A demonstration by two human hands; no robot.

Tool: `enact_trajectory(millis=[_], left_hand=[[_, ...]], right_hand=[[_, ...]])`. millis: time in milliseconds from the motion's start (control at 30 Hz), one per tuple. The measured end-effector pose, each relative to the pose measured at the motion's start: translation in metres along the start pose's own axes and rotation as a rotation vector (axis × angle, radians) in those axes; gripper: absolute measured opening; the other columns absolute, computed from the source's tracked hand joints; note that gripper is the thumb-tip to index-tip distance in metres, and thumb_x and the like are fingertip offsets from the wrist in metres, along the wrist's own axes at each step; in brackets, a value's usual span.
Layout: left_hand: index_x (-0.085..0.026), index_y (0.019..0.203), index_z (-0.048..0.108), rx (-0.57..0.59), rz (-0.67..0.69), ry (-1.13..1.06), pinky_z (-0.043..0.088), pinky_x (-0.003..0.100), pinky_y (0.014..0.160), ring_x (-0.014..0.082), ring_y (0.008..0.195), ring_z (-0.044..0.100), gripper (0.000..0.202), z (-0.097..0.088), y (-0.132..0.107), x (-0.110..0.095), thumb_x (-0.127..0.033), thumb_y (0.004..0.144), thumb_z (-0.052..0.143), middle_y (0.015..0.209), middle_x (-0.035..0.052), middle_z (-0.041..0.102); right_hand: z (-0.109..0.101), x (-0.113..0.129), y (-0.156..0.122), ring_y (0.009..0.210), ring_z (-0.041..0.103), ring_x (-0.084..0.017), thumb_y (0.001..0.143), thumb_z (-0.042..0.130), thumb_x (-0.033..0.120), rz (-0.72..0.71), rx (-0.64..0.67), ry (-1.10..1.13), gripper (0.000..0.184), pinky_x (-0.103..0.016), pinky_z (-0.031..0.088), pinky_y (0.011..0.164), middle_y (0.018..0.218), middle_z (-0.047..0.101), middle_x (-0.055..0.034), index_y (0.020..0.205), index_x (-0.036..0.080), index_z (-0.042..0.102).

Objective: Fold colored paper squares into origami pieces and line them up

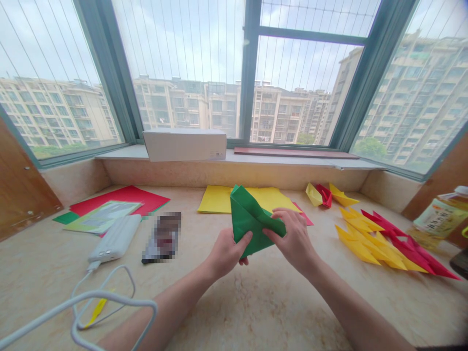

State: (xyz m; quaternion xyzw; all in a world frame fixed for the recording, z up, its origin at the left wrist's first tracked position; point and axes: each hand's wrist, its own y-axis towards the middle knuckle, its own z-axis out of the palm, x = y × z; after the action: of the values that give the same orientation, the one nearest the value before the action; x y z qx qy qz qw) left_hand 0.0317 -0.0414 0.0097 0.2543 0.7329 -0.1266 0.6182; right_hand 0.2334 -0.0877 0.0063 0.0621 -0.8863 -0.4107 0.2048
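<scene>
A partly folded sheet of green paper is held up above the counter, between both my hands. My left hand grips its lower left edge, thumb on the front and fingers behind. At the paper's right corner, my right hand pinches the edge between thumb and fingers. Creases and a raised flap show on the paper's face. Behind it lie yellow paper sheets, partly covered from view. Folded yellow paper boats and red paper boats stand in rows to the right.
On the left are red paper sheets, a white power bank with a looping cable, and a pixelated dark object. A white box sits on the windowsill. An oil bottle stands at the right.
</scene>
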Motion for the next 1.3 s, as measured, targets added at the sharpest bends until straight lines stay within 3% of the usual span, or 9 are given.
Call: enact_trajectory(millis=[167,367,467,600,767,900,1100,1200,1300], left_hand=[[-0.011,0.085,0.064,-0.023,0.032,-0.100,0.050,0.023,0.041,0.0164,0.047,0.063,0.039,0.002,0.002,0.001,-0.050,0.084,0.064,0.059,0.0046,0.065],[-0.010,0.089,0.065,-0.076,0.061,-0.206,0.054,0.026,0.044,0.0176,0.049,0.065,0.037,0.002,0.002,-0.004,-0.046,0.081,0.069,0.063,0.0065,0.068],[-0.010,0.093,0.062,-0.109,0.059,-0.289,0.054,0.027,0.044,0.0189,0.048,0.066,0.038,0.002,0.001,-0.008,-0.045,0.079,0.072,0.064,0.0061,0.068],[-0.010,0.093,0.061,-0.107,0.048,-0.368,0.052,0.026,0.043,0.0187,0.049,0.065,0.039,0.002,0.000,-0.010,-0.045,0.080,0.072,0.065,0.0064,0.068],[-0.009,0.095,0.063,-0.088,0.061,-0.416,0.054,0.026,0.043,0.0188,0.051,0.067,0.042,-0.001,0.000,-0.007,-0.044,0.077,0.076,0.070,0.0070,0.069],[-0.009,0.101,0.063,-0.034,0.063,-0.470,0.056,0.028,0.044,0.0212,0.054,0.069,0.048,-0.001,-0.005,-0.008,-0.049,0.077,0.074,0.080,0.0104,0.072],[-0.009,0.097,0.065,-0.160,-0.014,-0.405,0.055,0.029,0.042,0.0208,0.050,0.068,0.049,0.002,-0.006,-0.018,-0.053,0.078,0.072,0.076,0.0101,0.073],[-0.009,0.102,0.068,-0.172,-0.020,-0.379,0.056,0.031,0.050,0.0232,0.059,0.070,0.048,0.000,-0.003,-0.020,-0.051,0.079,0.071,0.080,0.0105,0.075],[-0.010,0.101,0.071,-0.179,0.032,-0.348,0.058,0.035,0.075,0.0265,0.084,0.072,0.044,-0.003,-0.001,-0.019,-0.049,0.080,0.070,0.092,0.0120,0.076]], right_hand=[[-0.003,0.010,-0.002,0.077,0.062,-0.025,0.088,0.065,0.023,-0.049,0.082,0.064,0.008,-0.039,0.048,0.072,0.079,0.067,-0.0038,0.086,0.022,0.058],[0.006,0.018,-0.011,0.107,0.065,-0.026,0.089,0.055,0.008,-0.166,0.060,0.201,0.014,-0.041,0.052,0.090,0.119,0.070,-0.0094,0.091,0.022,0.057],[0.009,0.023,-0.013,0.116,0.064,-0.023,0.093,0.048,0.007,-0.207,0.034,0.220,0.028,-0.040,0.052,0.096,0.130,0.066,-0.0097,0.116,0.021,0.057],[0.004,0.030,-0.011,0.130,0.056,-0.021,0.097,0.036,0.003,-0.312,0.064,0.137,0.052,-0.041,0.048,0.102,0.141,0.059,-0.0099,0.146,0.020,0.042],[-0.004,0.033,-0.009,0.141,0.042,-0.024,0.093,0.033,-0.003,-0.495,0.153,0.020,0.056,-0.048,0.042,0.110,0.147,0.053,-0.0043,0.140,0.020,0.052],[-0.009,0.030,-0.006,0.143,0.039,-0.022,0.091,0.034,-0.005,-0.594,0.156,-0.001,0.059,-0.050,0.032,0.118,0.144,0.056,-0.0024,0.142,0.019,0.051],[-0.017,0.034,-0.001,0.143,0.038,-0.022,0.094,0.045,0.010,-0.646,0.333,0.064,0.058,-0.050,0.033,0.119,0.149,0.050,-0.0045,0.151,0.023,0.038],[-0.013,0.037,-0.002,0.143,0.038,-0.026,0.096,0.052,0.020,-0.608,0.345,0.078,0.066,-0.051,0.038,0.117,0.150,0.047,-0.0070,0.156,0.022,0.024],[-0.006,0.036,-0.003,0.142,0.041,-0.025,0.099,0.044,0.011,-0.584,0.316,0.080,0.067,-0.051,0.039,0.116,0.149,0.050,-0.0060,0.158,0.025,0.016]])
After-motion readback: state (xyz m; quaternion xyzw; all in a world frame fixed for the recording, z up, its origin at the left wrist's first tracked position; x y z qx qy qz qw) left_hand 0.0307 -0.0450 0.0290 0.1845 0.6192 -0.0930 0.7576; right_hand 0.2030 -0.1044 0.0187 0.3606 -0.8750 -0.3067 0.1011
